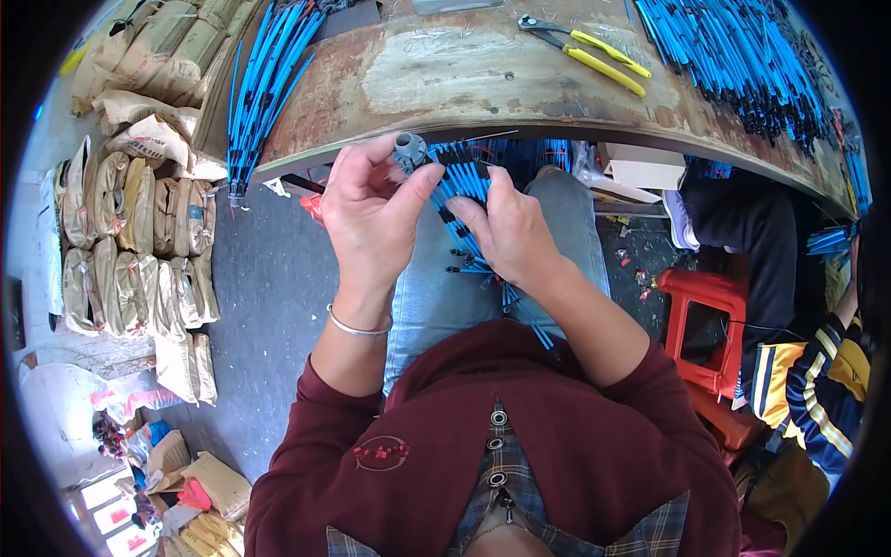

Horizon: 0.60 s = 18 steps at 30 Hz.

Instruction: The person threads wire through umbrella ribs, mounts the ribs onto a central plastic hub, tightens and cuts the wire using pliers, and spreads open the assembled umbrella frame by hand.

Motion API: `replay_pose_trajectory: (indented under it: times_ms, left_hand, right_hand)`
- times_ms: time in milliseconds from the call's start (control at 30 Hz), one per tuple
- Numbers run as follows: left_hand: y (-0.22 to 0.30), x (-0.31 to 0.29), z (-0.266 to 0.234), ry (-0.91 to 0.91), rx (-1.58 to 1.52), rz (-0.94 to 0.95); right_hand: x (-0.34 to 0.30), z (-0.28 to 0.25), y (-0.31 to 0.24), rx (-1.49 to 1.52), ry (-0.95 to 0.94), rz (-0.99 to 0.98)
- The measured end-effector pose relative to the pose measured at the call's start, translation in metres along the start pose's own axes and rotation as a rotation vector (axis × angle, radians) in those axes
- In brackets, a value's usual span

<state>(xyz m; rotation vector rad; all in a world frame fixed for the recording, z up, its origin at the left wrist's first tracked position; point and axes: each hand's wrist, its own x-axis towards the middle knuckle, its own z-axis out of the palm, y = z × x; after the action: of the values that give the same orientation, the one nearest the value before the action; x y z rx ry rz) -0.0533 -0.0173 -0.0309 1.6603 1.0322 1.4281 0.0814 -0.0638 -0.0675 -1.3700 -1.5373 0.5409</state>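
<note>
My left hand [376,190] pinches a grey plastic hub [408,148] with a hollow round end between thumb and fingers, just in front of the table edge. From the hub a bunch of thin blue-and-black rods [466,181], like umbrella ribs, spreads to the right and down over my lap. Closed around the right side of these rods is my right hand [506,223], its thumb and fingers gripping several of them. The rods' black tips [469,265] dangle below my hands. A thin wire [492,136] sticks out toward the table edge.
Yellow-handled pliers [603,60] lie on the worn wooden table [436,74]. Blue rod bundles rest at its left [264,93] and right [742,65]. Wrapped brown packages [139,232] are stacked at left. A red stool [705,325] and a person in dark trousers [766,223] are at right.
</note>
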Motion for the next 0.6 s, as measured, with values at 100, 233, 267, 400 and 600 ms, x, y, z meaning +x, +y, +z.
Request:
replay_pose_trajectory:
  times_ms: [100, 233, 267, 400, 600]
  left_hand:
    - [0.0, 0.0, -0.003, -0.028, -0.067, -0.017]
    - [0.0, -0.002, -0.011, -0.074, -0.102, -0.005]
    - [0.002, -0.002, -0.012, -0.085, -0.131, -0.012]
    - [0.002, -0.007, -0.011, -0.073, -0.143, -0.012]
    - [0.003, -0.013, -0.005, 0.066, 0.046, 0.124]
  right_hand:
    - [-0.001, -0.001, 0.001, -0.002, -0.007, 0.005]
    - [-0.002, 0.005, 0.001, 0.029, 0.053, -0.075]
    - [-0.004, 0.004, 0.0, 0.028, 0.044, -0.08]
    - [-0.005, 0.004, -0.001, 0.02, 0.037, -0.098]
    - [-0.004, 0.012, 0.0, 0.024, 0.083, -0.124]
